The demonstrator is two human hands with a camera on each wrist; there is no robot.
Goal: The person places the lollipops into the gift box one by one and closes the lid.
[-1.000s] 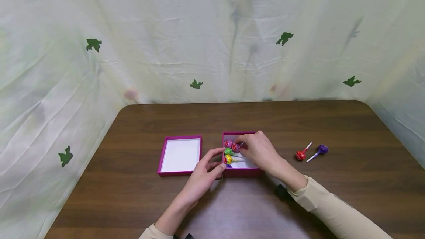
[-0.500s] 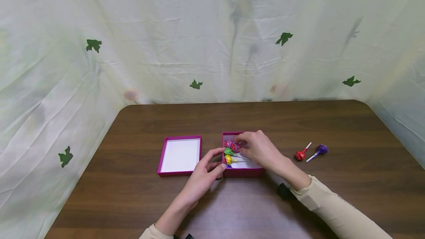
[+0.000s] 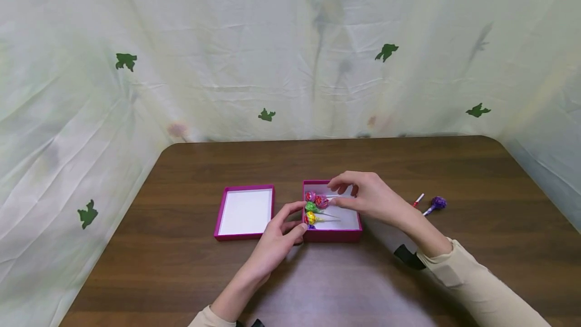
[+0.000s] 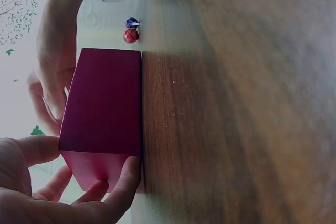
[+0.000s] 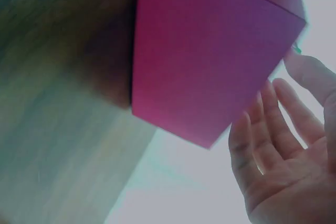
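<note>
A magenta box [image 3: 333, 236] with a white inside holds several wrapped lollipops, their heads along its left wall. Among these are a yellow lollipop [image 3: 311, 217], a green lollipop [image 3: 312, 207] and a pink-red lollipop [image 3: 321, 202]; a purple one peeks out beside the left thumb. My left hand [image 3: 281, 231] holds the box's left end, thumb at the near corner, and the left wrist view shows its fingers against the end wall. Over the box's right part is my right hand [image 3: 374, 198], thumb and fingers apart, gripping nothing.
Left of the box lies a shallow magenta lid [image 3: 245, 212], white side up. To the right on the wooden table [image 3: 190, 276] are a purple lollipop [image 3: 438, 203] and a red lollipop [image 4: 130, 35], mostly covered by the right forearm in the head view. A patterned curtain hangs behind.
My right hand has let go of the pink-red lollipop and shifted right and slightly up, fingers spreading. The lollipop lies in the box. My left hand stays put.
</note>
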